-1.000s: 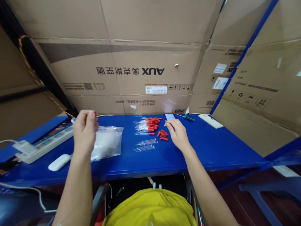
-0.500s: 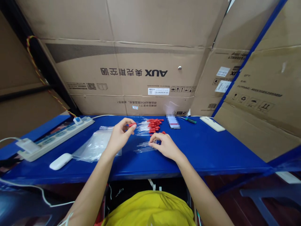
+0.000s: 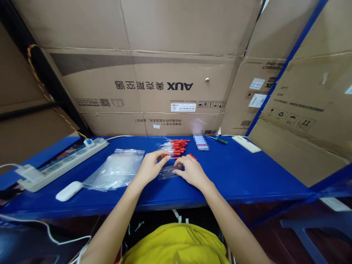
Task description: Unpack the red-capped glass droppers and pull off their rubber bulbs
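Observation:
My left hand (image 3: 150,168) is closed, thumb and fingertips pinching a red rubber bulb (image 3: 167,156). Just to its right, my right hand (image 3: 194,171) has thumb and forefinger pinched at the ends of clear glass tubes (image 3: 167,173); it seems to hold one, though the fingers partly cover it. Those thin tubes lie side by side on the table beneath both hands. Behind the hands lies a pile of droppers (image 3: 179,145), red bulbs to the right and clear tubes to the left. A few loose red bulbs (image 3: 193,156) show behind my right hand.
Clear plastic bags (image 3: 117,168) lie on the blue table (image 3: 236,179) at left, near a white case (image 3: 69,190) and a power strip (image 3: 68,161). A phone (image 3: 201,143), a green-handled screwdriver (image 3: 220,140) and a white phone-shaped object (image 3: 246,144) lie behind. Cardboard (image 3: 154,66) walls the back.
My left hand has moved right and slightly down with the red rubber bulb, coming close to my right hand. The right hand stays at the glass tubes.

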Demonstrator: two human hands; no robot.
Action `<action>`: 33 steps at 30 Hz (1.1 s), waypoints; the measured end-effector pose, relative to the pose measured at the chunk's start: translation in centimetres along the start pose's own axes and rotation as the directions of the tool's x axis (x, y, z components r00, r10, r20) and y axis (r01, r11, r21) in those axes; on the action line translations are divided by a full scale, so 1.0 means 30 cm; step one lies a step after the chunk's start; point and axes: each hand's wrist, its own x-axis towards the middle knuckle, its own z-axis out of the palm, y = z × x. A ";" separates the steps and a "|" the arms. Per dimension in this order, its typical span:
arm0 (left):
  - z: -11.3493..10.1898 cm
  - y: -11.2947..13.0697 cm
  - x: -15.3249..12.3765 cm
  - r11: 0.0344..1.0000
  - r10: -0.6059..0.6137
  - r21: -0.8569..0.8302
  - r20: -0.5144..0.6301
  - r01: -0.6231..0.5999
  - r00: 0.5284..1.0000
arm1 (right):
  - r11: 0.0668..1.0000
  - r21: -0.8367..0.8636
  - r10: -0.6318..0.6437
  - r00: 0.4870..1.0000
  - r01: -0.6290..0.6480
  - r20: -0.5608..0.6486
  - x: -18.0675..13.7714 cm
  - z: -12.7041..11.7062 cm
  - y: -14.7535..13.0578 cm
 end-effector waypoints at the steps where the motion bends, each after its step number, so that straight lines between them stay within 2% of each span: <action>1: 0.006 -0.001 -0.002 1.000 0.001 0.016 0.015 -0.001 1.000 | 0.999 0.034 0.000 1.000 0.001 -0.020 0.001 0.001 0.002; 5: 0.018 0.012 -0.013 1.000 0.009 -0.026 0.076 -0.007 0.997 | 0.975 0.212 -0.055 0.997 0.067 -0.061 0.006 -0.003 0.004; 9: 0.022 0.031 -0.023 0.989 0.041 -0.143 0.131 -0.022 0.990 | 0.951 0.293 -0.062 0.990 0.096 -0.125 0.007 -0.026 -0.009; 13: 0.036 0.029 -0.024 0.973 0.053 -0.230 0.164 -0.014 0.985 | 0.927 0.354 -0.087 0.989 0.125 -0.122 0.009 -0.047 -0.019; 16: 0.040 0.023 -0.025 0.984 0.068 -0.175 0.145 -0.042 0.987 | 0.886 0.460 0.026 0.984 0.060 -0.178 0.016 -0.058 0.003; 19: 0.029 0.024 -0.032 0.986 0.164 -0.013 0.169 -0.164 0.972 | 0.830 0.557 0.172 0.947 0.008 -0.270 0.023 -0.085 0.050; 21: 0.019 0.028 -0.038 0.964 0.221 0.087 0.258 -0.251 0.941 | 0.876 0.480 0.221 0.921 -0.043 -0.321 0.022 -0.116 0.088; 24: 0.016 0.029 -0.043 0.943 0.223 0.171 0.316 -0.286 0.922 | 0.967 0.156 0.241 0.923 -0.202 -0.299 0.008 -0.163 0.144; 26: 0.021 0.026 -0.043 0.934 0.198 0.233 0.297 -0.272 0.934 | 0.948 -0.045 0.296 0.928 -0.314 -0.227 -0.006 -0.180 0.176; 28: 0.029 0.018 -0.042 0.921 0.163 0.301 0.282 -0.248 0.946 | 0.905 -0.171 0.365 0.918 -0.389 -0.152 -0.017 -0.183 0.202; 33: 0.044 -0.008 -0.040 0.884 0.095 0.412 0.301 -0.219 0.949 | 0.851 -0.287 0.442 0.895 -0.441 -0.062 -0.021 -0.173 0.221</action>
